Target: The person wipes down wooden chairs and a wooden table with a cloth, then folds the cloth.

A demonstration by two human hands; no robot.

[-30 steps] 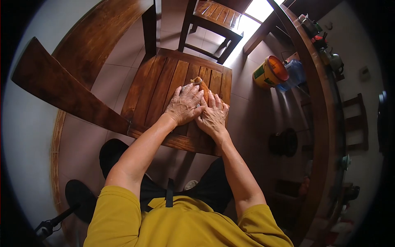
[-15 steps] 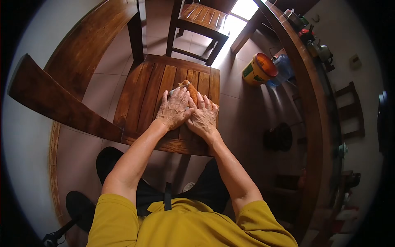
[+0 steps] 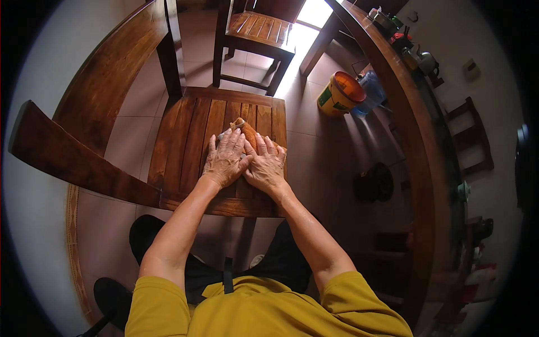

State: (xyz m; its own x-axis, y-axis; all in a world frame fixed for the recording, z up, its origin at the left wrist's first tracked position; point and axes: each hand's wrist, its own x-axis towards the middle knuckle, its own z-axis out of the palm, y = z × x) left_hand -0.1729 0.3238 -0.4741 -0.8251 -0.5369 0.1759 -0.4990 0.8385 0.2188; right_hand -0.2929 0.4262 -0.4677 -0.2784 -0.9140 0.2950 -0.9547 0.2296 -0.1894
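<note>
Both my hands press down side by side on an orange-brown cloth (image 3: 250, 135) lying on the slatted seat of a wooden chair (image 3: 182, 146). My left hand (image 3: 225, 160) lies flat with its fingers stretched forward over the cloth's left part, where a greyish bit shows at its edge. Fingers spread, my right hand (image 3: 266, 168) rests on the right part, near the seat's right edge. The two thumbs meet or nearly meet in the middle. Much of the cloth is hidden under my palms.
The chair's backrest (image 3: 106, 73) rises on the left. Another wooden chair (image 3: 261, 28) stands ahead. A yellow bucket (image 3: 341, 94) and a clear blue bottle (image 3: 370, 92) are on the floor. Along the right runs a long table (image 3: 412, 129) with a kettle (image 3: 428, 63) beyond its edge.
The camera view has shifted, so the chair, the cloth and my hands appear lower and farther left. Both hands stay on the cloth, at nearly the same place on the seat.
</note>
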